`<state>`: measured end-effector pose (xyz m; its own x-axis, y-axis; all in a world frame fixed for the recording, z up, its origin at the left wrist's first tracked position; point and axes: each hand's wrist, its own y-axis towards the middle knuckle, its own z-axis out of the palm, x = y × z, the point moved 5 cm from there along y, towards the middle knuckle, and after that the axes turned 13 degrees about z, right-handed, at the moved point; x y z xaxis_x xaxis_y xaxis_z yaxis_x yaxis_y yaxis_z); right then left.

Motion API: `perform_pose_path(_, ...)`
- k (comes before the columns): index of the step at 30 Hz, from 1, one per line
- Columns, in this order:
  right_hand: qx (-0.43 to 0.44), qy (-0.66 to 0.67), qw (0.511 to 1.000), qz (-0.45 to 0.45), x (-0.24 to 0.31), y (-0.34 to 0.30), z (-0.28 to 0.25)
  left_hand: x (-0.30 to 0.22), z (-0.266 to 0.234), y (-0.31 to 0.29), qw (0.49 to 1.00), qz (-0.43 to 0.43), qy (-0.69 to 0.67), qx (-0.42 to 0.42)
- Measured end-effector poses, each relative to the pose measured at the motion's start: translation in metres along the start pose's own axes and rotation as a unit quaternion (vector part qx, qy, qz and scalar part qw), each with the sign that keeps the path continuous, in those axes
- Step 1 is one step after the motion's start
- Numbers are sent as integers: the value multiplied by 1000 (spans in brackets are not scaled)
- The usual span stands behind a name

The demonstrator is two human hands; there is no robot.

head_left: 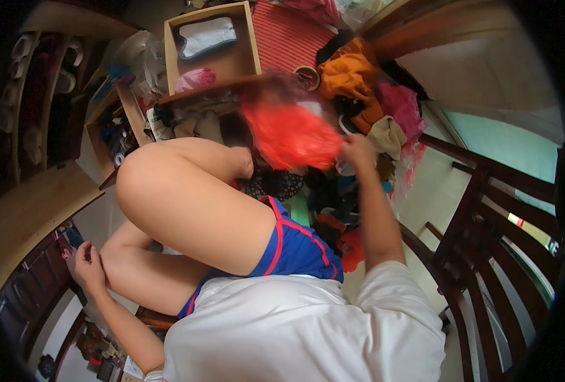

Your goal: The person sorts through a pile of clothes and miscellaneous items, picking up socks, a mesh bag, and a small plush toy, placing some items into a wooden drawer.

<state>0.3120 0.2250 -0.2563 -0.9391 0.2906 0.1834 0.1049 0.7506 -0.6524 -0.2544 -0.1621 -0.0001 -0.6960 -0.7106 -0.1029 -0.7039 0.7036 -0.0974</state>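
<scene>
My right hand [359, 153] is closed on one edge of a bright red piece of cloth [295, 137]. The cloth hangs out to the left of the hand, over a heap of clothes, and is smeared by motion; what kind of garment it is does not show. My left hand [90, 268] rests against my lower leg near the knee, holding nothing, its fingers loosely bent and apart. Beyond the red cloth stands a wooden drawer [255, 41] with a folded white cloth [207, 38] and a pink cloth [195, 79] in it.
An orange garment [349, 73], a magenta cloth [402, 108] and a beige cloth [387, 135] lie heaped at the far right. A second open drawer [133, 114] stands left of my knee. A dark slatted wooden chair [486, 254] is on the right, shoe shelves [43, 95] on the left.
</scene>
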Motion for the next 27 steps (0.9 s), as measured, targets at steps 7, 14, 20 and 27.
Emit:
perform_pose_path(7, -221, -334, 890, 219, -93, 35, -136, -12, 31, 28, 999, 28, -15, 36)
perform_pose_path(14, -256, -93, 939, -209, 159, 60, -66, -99, 84, 69, 988, 83, -31, 124)
perform_pose_path(20, -331, -107, 925, -153, 177, 176, 79, -159, 125, 98, 975, 119, -110, 152)
perform_pose_path(27, -72, 446, 880, -148, 201, 124, 8, -178, 180, 131, 886, 74, -416, 193)
